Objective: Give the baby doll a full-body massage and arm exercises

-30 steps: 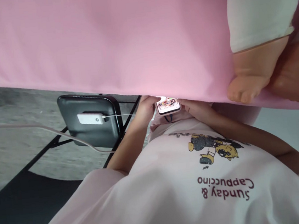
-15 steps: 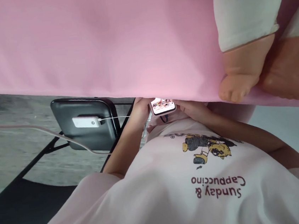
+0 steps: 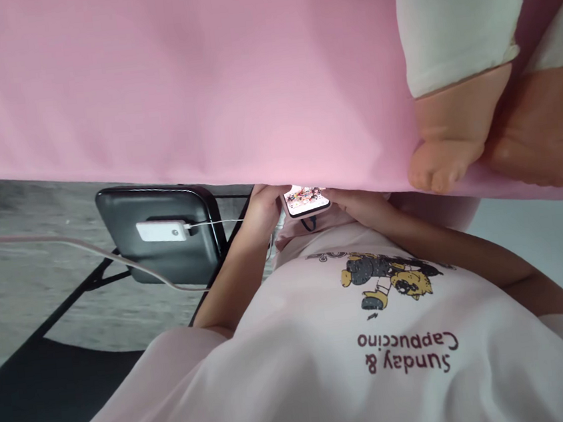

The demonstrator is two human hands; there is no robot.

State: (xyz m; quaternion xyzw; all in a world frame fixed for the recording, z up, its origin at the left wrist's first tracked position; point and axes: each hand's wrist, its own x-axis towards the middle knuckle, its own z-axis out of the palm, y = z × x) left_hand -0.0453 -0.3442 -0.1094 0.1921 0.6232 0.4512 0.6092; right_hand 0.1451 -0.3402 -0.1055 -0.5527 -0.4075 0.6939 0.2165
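Note:
A lit smartphone is held low in front of my body, under the edge of a pink cloth. Its screen shows a colourful picture on white, and its far end is hidden by the cloth. My left hand grips the phone's left side, its thumb at the edge of the screen. On the other side my right hand holds it too, with the thumb reaching over the screen's right edge. The remaining fingers are hidden behind the phone. A dark cable loop hangs at the phone's near edge.
The pink cloth spans the top, with doll-like feet in white trousers at right. Left of me, a white power bank with a thin cable lies on a black padded seat. A pale cord crosses there.
My right thumb has moved left, over the edge of the phone screen. My left thumb reaches slightly farther in. Both hands keep hold of the phone, and the view shifts slightly.

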